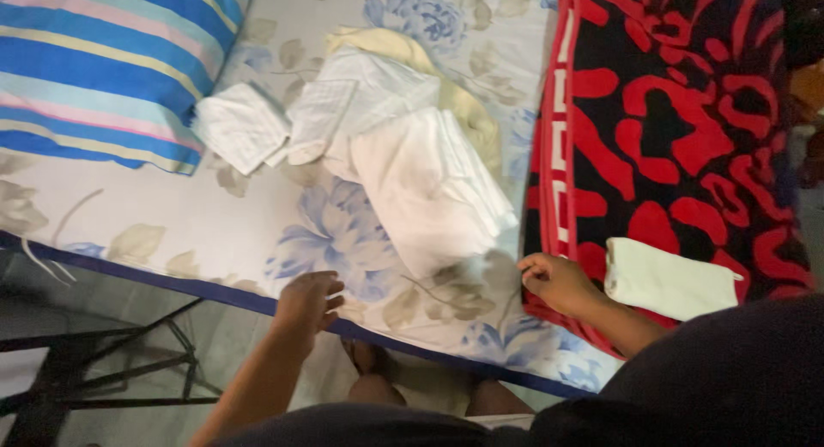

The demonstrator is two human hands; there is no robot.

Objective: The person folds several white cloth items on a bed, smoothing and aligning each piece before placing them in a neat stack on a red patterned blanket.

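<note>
My left hand point(307, 303) rests at the near edge of a floral bedsheet point(257, 232), fingers curled on the blue hem, holding nothing that I can make out. At the sheet's edge my right hand point(558, 282) sits with bent fingers beside a red and black patterned blanket point(678, 121), touching its corner. A pile of white cloths point(412, 164) lies on the sheet just beyond both hands, with a pale yellow cloth point(403, 48) under its far side. A small folded white cloth point(242, 125) lies left of the pile. A rolled white cloth point(665, 279) sits on the blanket, right of my right hand.
A blue, pink and yellow striped pillow point(103, 69) lies at the top left. Below the bed edge, a dark metal frame point(103, 361) stands on the grey floor at left. My feet point(369, 361) show beneath the edge.
</note>
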